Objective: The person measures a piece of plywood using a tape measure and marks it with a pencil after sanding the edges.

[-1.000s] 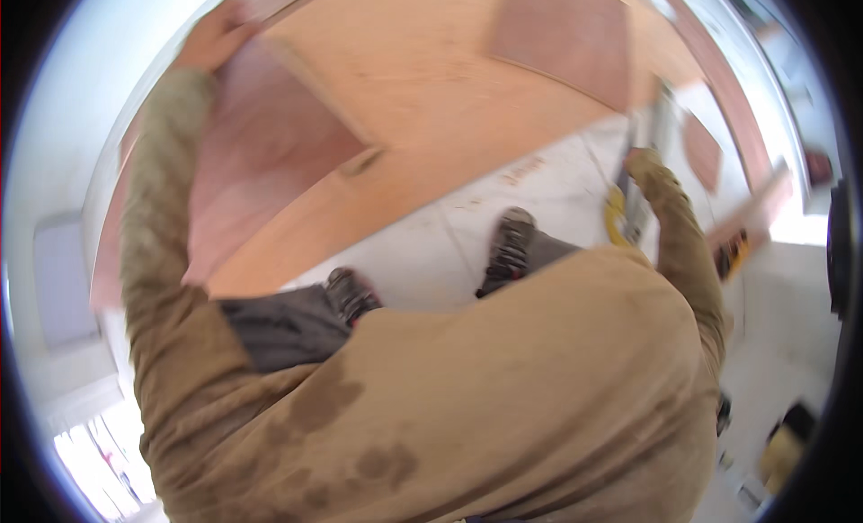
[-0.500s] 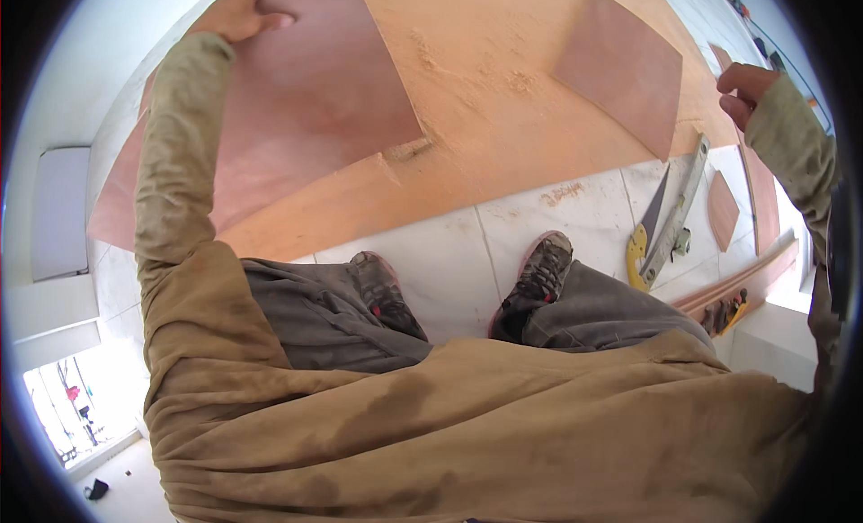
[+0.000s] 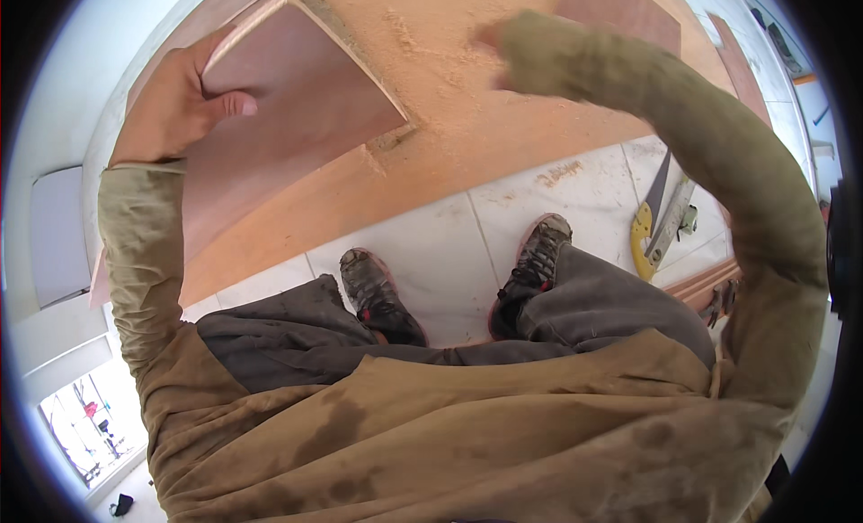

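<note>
My left hand (image 3: 184, 105) grips the far-left edge of a reddish-brown wooden board (image 3: 301, 91), with the thumb lying on its top face. The board's far edge is raised, so its pale edge shows, while its near part slants down toward my left. My right hand (image 3: 499, 55) is over the orange-brown sheet (image 3: 431, 154), right of the board. Motion smears its fingers and the sleeve covers most of it. Sawdust (image 3: 404, 51) lies scattered on the sheet between my hands.
Another reddish panel (image 3: 620, 10) lies partly behind my right sleeve. On the white tiles (image 3: 431, 235), between my shoes and right arm, lie a yellow-handled saw (image 3: 642, 240) and a metal square (image 3: 672, 226). A narrow wood strip (image 3: 739, 64) is at far right.
My left hand has come nearer, and the board's far edge has tilted up toward me. My right hand has swung from the far right to over the middle of the sheet.
</note>
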`<state>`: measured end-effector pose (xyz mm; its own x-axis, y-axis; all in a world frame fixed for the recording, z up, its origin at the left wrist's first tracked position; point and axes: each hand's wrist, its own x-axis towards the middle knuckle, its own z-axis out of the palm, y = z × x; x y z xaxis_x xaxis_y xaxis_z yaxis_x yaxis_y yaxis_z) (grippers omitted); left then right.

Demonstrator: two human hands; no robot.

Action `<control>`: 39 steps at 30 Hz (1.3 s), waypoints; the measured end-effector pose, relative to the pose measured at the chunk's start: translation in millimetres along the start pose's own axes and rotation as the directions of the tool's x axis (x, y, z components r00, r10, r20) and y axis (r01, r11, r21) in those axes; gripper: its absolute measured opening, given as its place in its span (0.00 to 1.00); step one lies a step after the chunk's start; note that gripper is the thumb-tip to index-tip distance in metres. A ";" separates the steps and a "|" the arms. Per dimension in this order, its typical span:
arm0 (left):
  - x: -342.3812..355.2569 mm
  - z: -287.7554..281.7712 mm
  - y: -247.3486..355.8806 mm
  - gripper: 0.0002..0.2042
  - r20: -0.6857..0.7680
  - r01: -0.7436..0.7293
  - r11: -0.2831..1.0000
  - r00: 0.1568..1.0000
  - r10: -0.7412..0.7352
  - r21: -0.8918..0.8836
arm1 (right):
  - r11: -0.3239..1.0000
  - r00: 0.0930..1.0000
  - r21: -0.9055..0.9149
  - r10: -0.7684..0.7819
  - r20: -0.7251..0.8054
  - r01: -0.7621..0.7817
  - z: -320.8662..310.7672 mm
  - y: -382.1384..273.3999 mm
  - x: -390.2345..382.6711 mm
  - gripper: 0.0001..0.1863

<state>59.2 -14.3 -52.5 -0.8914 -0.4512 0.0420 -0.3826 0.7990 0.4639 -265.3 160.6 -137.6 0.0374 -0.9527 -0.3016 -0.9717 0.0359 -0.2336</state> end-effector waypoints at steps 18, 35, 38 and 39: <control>-3.7 -26.8 16.8 0.20 0.119 -0.307 0.898 0.951 0.284 0.314 | 0.650 0.876 0.707 0.129 -0.465 0.280 93.0 -97.5 86.0 0.16; -2.6 56.9 10.1 0.30 -0.086 -0.095 0.926 0.987 0.135 0.366 | 0.766 0.625 0.171 -0.349 -0.699 0.619 58.4 -22.9 198.6 0.17; -2.3 125.6 0.9 0.39 0.006 -0.068 0.975 0.998 0.068 0.213 | 0.606 0.826 0.598 -0.194 -0.529 0.525 82.1 -4.8 203.4 0.20; -7.1 144.8 -4.5 0.39 0.008 -0.062 0.976 0.998 0.062 0.210 | 0.845 0.792 0.274 -0.250 -0.556 0.459 76.4 -8.3 195.9 0.23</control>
<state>32.1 42.9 -183.0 -0.9152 -0.3979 0.0638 -0.3690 0.8911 0.2643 -232.1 -3.3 -265.4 0.1431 -0.9318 0.3335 -0.7403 -0.3245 -0.5888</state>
